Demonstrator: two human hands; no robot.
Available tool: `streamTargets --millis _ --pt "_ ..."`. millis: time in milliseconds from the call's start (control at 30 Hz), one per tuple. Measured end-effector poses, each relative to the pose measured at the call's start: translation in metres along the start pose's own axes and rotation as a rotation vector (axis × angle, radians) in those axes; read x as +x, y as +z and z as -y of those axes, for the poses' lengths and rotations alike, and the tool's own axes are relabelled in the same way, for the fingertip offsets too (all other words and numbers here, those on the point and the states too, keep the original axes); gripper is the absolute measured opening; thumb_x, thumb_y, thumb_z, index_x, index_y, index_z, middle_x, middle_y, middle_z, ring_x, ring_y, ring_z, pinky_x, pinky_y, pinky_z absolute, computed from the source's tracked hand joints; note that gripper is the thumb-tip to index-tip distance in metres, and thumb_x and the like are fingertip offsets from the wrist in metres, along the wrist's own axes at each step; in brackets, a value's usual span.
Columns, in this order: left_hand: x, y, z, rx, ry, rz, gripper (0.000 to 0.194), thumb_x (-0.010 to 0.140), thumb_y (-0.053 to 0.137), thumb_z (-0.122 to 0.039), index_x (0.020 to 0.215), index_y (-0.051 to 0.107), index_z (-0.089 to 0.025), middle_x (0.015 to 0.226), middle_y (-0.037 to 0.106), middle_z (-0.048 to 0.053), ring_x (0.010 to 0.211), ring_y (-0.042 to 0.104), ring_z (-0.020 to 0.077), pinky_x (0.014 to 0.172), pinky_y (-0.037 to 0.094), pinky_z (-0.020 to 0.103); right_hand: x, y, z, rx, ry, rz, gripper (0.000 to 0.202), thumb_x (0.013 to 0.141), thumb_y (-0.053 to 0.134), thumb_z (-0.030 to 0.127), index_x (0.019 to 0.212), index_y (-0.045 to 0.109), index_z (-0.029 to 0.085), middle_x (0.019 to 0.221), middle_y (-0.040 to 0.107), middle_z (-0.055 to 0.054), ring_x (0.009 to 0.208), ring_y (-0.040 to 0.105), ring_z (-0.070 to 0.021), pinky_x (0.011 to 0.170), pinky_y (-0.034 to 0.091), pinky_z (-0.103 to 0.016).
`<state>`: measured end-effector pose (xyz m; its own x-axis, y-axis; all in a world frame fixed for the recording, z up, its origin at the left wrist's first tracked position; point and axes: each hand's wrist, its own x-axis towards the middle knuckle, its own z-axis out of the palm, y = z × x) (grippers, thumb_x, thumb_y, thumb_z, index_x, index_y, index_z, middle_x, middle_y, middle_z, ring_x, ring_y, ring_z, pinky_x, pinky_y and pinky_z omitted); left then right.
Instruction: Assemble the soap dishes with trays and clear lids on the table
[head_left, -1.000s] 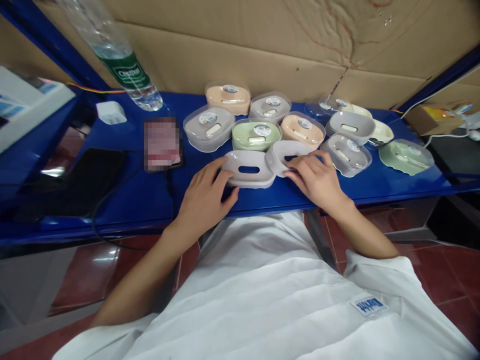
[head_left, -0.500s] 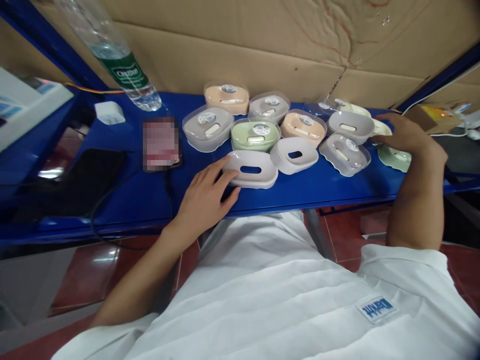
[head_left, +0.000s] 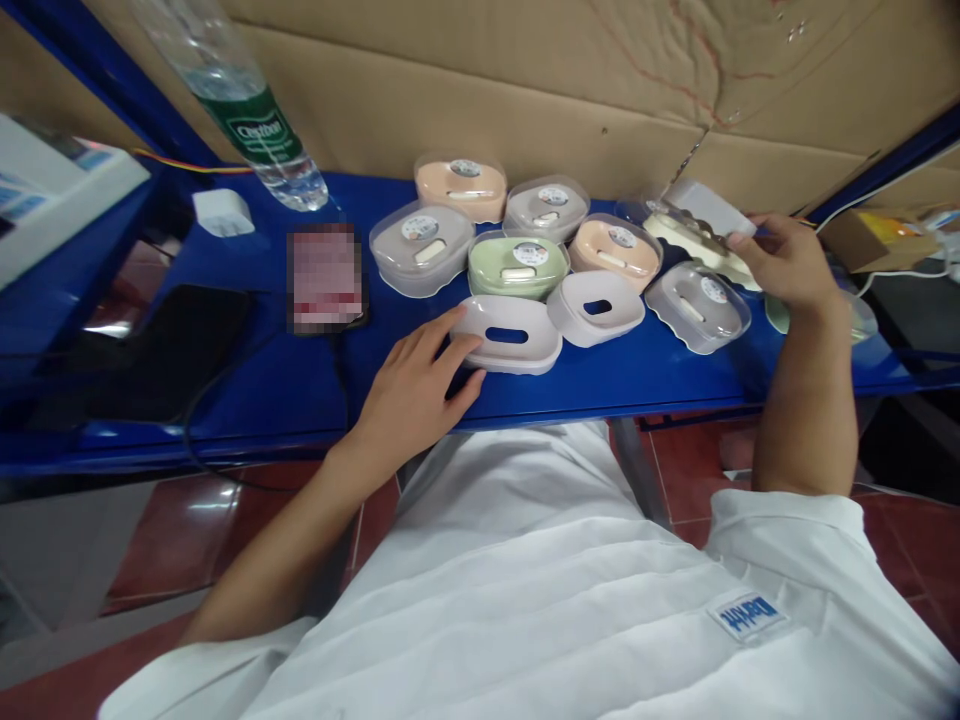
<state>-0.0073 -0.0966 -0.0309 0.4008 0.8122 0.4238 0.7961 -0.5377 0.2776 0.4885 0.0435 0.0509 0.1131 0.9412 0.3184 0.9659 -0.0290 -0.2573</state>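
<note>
Just in front of the green lidded box, a pale oval dish lies slot up, the left hand resting on its left end with fingers spread apart. Well to the green box's right, the right hand has thumb and fingers clamped on a tilted pale grey piece (whether they also grip the cream piece beside it, I cannot tell). Just right of the green box sits a peach lidded box; a water bottle stands far to its left.
</note>
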Motion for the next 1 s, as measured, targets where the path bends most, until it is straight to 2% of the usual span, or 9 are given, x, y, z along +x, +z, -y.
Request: streamTargets --millis 167,367,500,600,633,700,800,900,1000 --pt "0.0 0.0 0.0 0.003 0.016 -0.008 0.035 0.11 0.06 -0.033 0.14 0.07 -0.017 0.168 0.056 0.018 0.144 0.065 0.0398 0.115 0.057 0.055 -0.012 -0.003 0.032 0.294 -0.157 -0.087 0.061 0.105 0.061 0.043 0.138 0.069 -0.007 0.127 0.078 -0.029 0.114 0.079 -0.0195 0.09 0.056 -0.034" --pt "0.0 -0.001 0.001 0.011 0.018 0.004 0.035 0.11 0.06 -0.033 0.14 0.069 -0.018 0.17 0.055 0.018 0.144 0.065 0.0399 0.117 0.056 0.055 -0.003 0.002 0.076 0.141 -0.485 -0.018 0.064 0.106 0.062 0.052 0.142 0.07 -0.001 0.149 0.069 -0.028 0.136 0.07 -0.0238 0.104 0.054 -0.036" --pt "0.0 0.0 0.001 0.018 0.012 0.004 0.036 0.11 0.06 -0.034 0.141 0.069 -0.018 0.169 0.055 0.018 0.143 0.066 0.0398 0.116 0.057 0.054 0.013 0.013 0.086 0.044 -0.439 0.125 0.06 0.112 0.064 0.037 0.157 0.057 -0.001 0.165 0.054 -0.031 0.155 0.055 -0.0228 0.123 0.044 -0.035" --pt "-0.001 0.0 0.0 0.016 0.023 0.001 0.036 0.11 0.06 -0.033 0.14 0.069 -0.017 0.167 0.057 0.02 0.143 0.066 0.04 0.116 0.057 0.055 0.013 0.016 0.076 0.007 -0.315 0.189 0.086 0.11 0.072 0.031 0.176 0.026 0.0 0.18 0.031 -0.031 0.168 0.037 -0.024 0.132 0.034 -0.036" --pt "-0.001 0.0 0.0 0.013 0.03 -0.003 0.035 0.109 0.061 -0.033 0.14 0.07 -0.017 0.166 0.057 0.021 0.143 0.066 0.0404 0.115 0.057 0.056 0.01 0.015 0.071 -0.013 -0.264 0.201 0.092 0.108 0.076 0.031 0.177 0.023 0.001 0.18 0.03 -0.03 0.169 0.036 -0.0261 0.132 0.035 -0.038" --pt "-0.001 0.0 0.001 0.003 0.046 -0.019 0.033 0.108 0.063 -0.032 0.137 0.071 -0.016 0.165 0.058 0.021 0.144 0.064 0.041 0.116 0.056 0.057 0.005 0.012 0.065 -0.068 -0.153 0.213 0.08 0.105 0.079 0.033 0.171 0.043 0.004 0.171 0.049 -0.027 0.159 0.051 -0.0309 0.125 0.042 -0.04" --pt "-0.001 -0.001 0.003 -0.031 0.063 -0.047 0.027 0.107 0.066 -0.031 0.13 0.072 -0.018 0.165 0.058 0.021 0.147 0.062 0.0403 0.12 0.054 0.058 0.0 0.009 0.063 -0.147 -0.036 0.19 0.036 0.107 0.07 0.034 0.136 0.081 0.014 0.135 0.079 -0.019 0.125 0.073 -0.0302 0.105 0.052 -0.038" --pt "-0.001 -0.001 0.005 -0.087 0.106 -0.086 0.021 0.107 0.069 -0.031 0.124 0.072 -0.02 0.157 0.066 0.016 0.148 0.062 0.0369 0.124 0.053 0.057 -0.008 0.004 0.067 -0.184 -0.005 0.068 0.03 0.103 0.069 0.036 0.121 0.085 0.019 0.122 0.084 -0.015 0.107 0.075 -0.028 0.094 0.052 -0.038" --pt "-0.001 -0.004 0.004 -0.157 0.133 -0.159 0.018 0.107 0.072 -0.032 0.122 0.07 -0.024 0.139 0.077 0.009 0.147 0.063 0.0328 0.124 0.054 0.053 -0.036 -0.004 0.074 -0.118 -0.075 -0.155 0.031 0.1 0.067 0.038 0.117 0.083 0.018 0.12 0.083 -0.014 0.107 0.076 -0.0288 0.097 0.054 -0.04"
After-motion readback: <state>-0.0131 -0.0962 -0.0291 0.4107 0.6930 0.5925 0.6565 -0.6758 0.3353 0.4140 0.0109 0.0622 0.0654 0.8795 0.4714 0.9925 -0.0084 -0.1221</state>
